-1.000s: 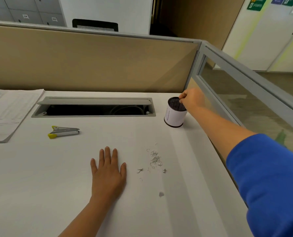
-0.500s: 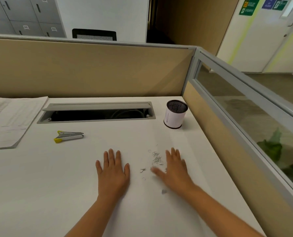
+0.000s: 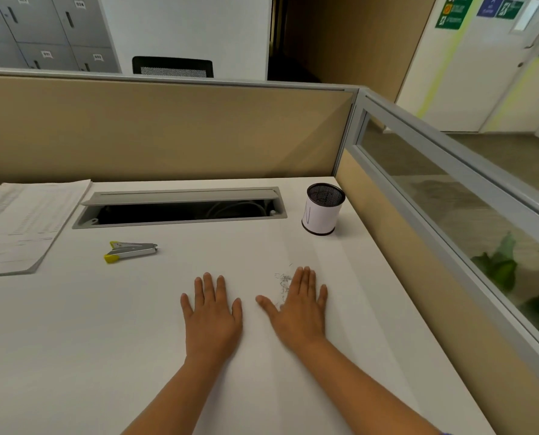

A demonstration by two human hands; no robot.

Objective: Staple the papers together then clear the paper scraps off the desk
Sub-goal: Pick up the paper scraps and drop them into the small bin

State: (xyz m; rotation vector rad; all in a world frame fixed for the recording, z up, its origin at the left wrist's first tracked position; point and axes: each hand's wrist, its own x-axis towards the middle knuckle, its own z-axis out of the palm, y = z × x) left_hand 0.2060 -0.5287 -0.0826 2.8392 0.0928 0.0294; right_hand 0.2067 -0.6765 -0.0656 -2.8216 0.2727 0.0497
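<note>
Scraps [image 3: 281, 283], a small scatter of tiny metallic bits and paper flecks, lie on the white desk [image 3: 73, 356] in front of the mesh cup [image 3: 323, 209], nearer the person. Right hand [image 3: 299, 309] lies flat, palm down, directly over the cup-side part of the scatter; the visible bits sit just beside its index finger, in the angle between that finger and the outstretched thumb, some touching or slipping under the finger's edge. Its four fingers [image 3: 305, 277] are straight and held close together, thumb splayed toward the other hand. Left hand [image 3: 213, 312] rests flat on the desk, farther from the cup than the right, apart from the scraps, fingers straight and slightly spread, holding nothing. Stapler [image 3: 130, 251], silver with yellow ends, lies well to the left of the cup. Stacked papers [image 3: 20, 221] lie beyond it, at the desk's far left. Cable tray opening [image 3: 180, 208] sits immediately left of the cup.
</note>
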